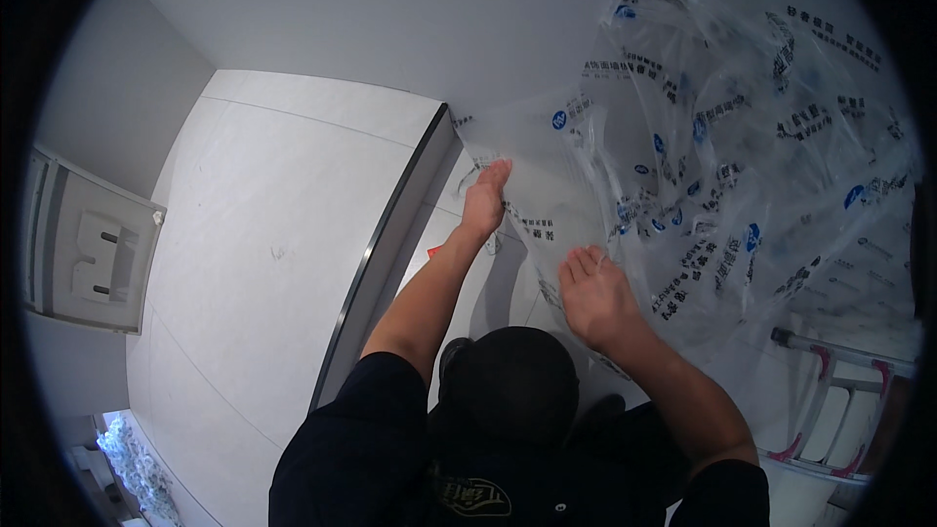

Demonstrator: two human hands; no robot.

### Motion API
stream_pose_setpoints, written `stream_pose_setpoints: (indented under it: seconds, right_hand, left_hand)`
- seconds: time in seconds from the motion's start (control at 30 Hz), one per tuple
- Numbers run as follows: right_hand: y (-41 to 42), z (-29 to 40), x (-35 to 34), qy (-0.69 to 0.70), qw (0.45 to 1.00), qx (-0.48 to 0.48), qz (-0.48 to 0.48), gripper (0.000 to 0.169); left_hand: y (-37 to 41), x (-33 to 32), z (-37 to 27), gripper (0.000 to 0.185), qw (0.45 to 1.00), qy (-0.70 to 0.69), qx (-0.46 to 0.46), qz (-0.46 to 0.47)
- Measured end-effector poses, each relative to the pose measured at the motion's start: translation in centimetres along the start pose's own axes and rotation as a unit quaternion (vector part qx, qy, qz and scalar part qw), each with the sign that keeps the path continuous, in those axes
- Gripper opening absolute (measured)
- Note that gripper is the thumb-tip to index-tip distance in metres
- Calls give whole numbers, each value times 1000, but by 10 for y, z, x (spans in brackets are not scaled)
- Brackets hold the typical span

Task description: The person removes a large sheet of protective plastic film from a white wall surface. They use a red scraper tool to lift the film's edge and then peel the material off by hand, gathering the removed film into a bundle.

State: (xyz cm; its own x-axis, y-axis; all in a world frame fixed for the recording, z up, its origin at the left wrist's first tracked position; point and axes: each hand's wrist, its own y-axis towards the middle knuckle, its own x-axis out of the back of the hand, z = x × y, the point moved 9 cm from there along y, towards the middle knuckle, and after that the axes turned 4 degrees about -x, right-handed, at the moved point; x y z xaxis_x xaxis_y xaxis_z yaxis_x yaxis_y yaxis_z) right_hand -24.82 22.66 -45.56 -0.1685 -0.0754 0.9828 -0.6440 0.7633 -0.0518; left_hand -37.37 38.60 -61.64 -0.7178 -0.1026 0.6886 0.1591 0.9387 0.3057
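A large clear plastic film (pixel 703 161) printed with blue marks and dark writing spreads crumpled from the middle to the right, against the grey wall and over the floor. My left hand (pixel 486 199) is at the film's left edge, fingers together and pointing up the view; whether it grips the film cannot be told. Lower and to the right, my right hand (pixel 596 293) has its fingers curled on the film's lower edge, pinching it. The film between the two hands looks fairly flat.
A dark-edged ledge (pixel 395 212) runs beside my left arm, bordering large pale tiles (pixel 256 234). An aluminium stepladder (pixel 834 410) with pink joints is at the lower right. A white panel with slots (pixel 106 256) is at the far left. A small red object (pixel 432 252) lies beside my left forearm.
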Motion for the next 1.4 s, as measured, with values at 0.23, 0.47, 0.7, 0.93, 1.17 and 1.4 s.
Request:
stream_pose_setpoints:
  seconds: [0.23,0.47,0.7,0.93,1.17,1.4]
  right_hand:
    - [-34,12,5,75,997,0,-20,32]
    - [-59,17,-1,92,995,5,35,32]
    - [-68,13,14,114,990,-10,87,33]
    - [-66,-17,58,192,963,-62,179,31]
    - [-73,-44,44,336,895,-185,227,24]
    - [-88,-47,26,384,842,-210,316,24]
  left_hand:
    - [-41,-17,-9,55,999,2,-34,23]
    - [-69,-26,-30,52,998,9,-36,54]
    - [-82,-18,-53,52,995,13,-39,95]
    - [-74,19,-93,55,981,30,-96,163]
    - [-74,-6,-91,45,942,-20,-149,301]
    - [-86,-53,-76,39,869,-158,-115,455]
